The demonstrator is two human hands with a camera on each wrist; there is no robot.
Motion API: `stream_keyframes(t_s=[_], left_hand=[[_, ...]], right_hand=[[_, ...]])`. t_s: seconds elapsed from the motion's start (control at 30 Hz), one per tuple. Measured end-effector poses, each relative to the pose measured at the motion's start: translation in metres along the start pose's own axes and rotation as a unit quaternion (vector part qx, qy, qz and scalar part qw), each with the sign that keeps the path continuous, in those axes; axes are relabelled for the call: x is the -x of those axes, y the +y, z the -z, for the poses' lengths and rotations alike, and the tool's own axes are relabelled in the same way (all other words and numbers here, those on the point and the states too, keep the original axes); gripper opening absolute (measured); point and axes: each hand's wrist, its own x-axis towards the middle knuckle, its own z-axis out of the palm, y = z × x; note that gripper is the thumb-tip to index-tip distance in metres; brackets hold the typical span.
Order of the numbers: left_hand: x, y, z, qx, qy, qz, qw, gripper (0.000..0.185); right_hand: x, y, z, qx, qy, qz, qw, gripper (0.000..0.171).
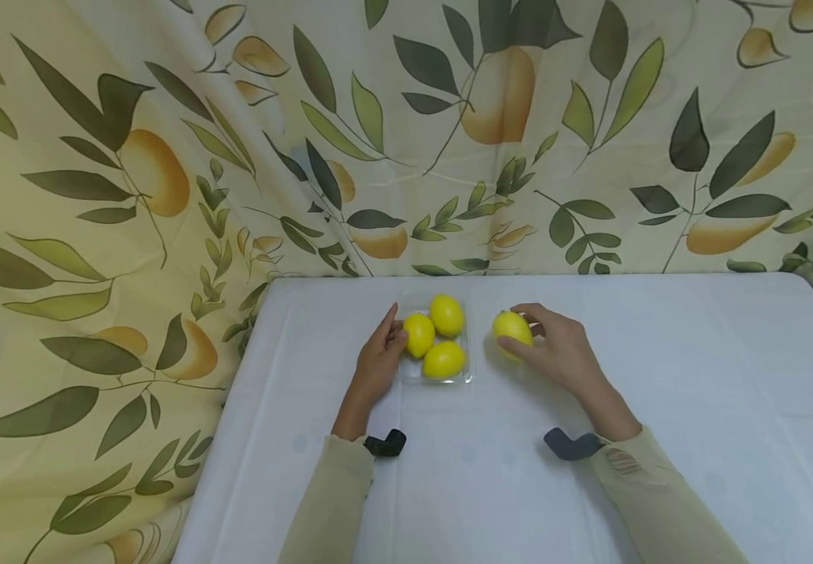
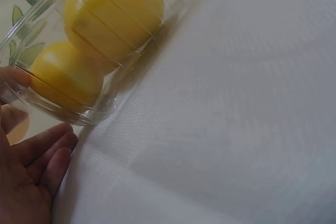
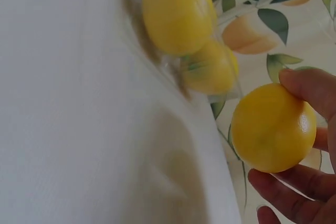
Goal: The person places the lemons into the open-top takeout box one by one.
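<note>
Three yellow lemons sit in a clear plastic container, one lemon at the far side, another lemon at the left and a third lemon nearest me. My left hand holds the container's left side, thumb over the rim; in the left wrist view that hand's lower fingers stand just off the wall. To the right of the container, my right hand grips a fourth lemon between thumb and fingers. In the right wrist view this lemon is held above the cloth, apart from the container.
A white cloth covers the table. Behind and to the left hangs a curtain printed with leaves and fruit. Dark bands show at both wrists.
</note>
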Motion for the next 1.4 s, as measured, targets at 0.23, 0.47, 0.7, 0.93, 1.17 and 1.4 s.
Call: stream_keyframes(t_s=[0.23,0.47,0.7,0.93,1.17,1.4], left_hand=[[-0.001,0.001,0.001,0.002,0.000,0.001,1.0000,0.057],[-0.001,0.000,0.002,0.001,0.001,0.004,1.0000,0.057],[-0.002,0.001,0.002,0.005,-0.003,0.005,1.0000,0.056],[-0.002,-0.001,0.001,0.006,0.000,0.001,1.0000,0.058],[-0.001,0.001,0.000,0.005,-0.003,0.004,1.0000,0.056],[0.000,0.000,0.001,0.006,-0.003,0.007,1.0000,0.057]], right_hand=[[-0.006,-0.018,-0.003,-0.052,0.024,0.012,0.998,0.059],[-0.015,-0.035,-0.011,-0.088,0.027,0.012,0.996,0.059],[-0.023,-0.047,-0.020,-0.113,0.026,0.026,0.993,0.059],[-0.026,-0.057,-0.032,-0.134,0.014,0.031,0.990,0.064],[-0.027,-0.062,-0.041,-0.130,0.017,0.053,0.990,0.060],[-0.027,-0.061,-0.047,-0.128,0.012,0.053,0.990,0.058]])
